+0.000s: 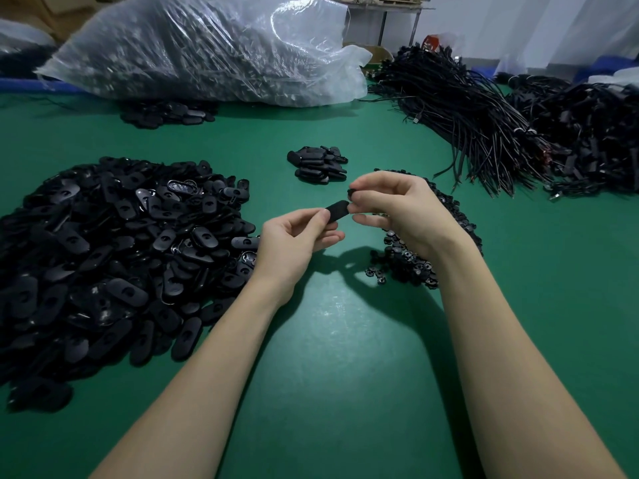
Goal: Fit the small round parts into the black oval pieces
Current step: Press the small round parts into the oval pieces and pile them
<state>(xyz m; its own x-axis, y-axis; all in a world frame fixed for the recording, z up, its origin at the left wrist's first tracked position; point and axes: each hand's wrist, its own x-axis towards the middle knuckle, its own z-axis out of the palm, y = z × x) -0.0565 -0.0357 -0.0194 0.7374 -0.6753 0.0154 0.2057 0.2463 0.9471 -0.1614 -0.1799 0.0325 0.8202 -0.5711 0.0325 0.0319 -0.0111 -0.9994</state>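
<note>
The fitting step is in hand. The left hand point(294, 233) pinches one black oval piece point(337, 209) by its near end, raised above the green desk point(345, 340) between the heap of oval pieces point(114, 243) and the heap of small round parts point(415, 257). The right hand point(397, 209) pinches a small round part point(352, 193) at the oval's far end, apparently touching it. Next, I judge, the part must be lined up with the oval's hole and pressed in.
</note>
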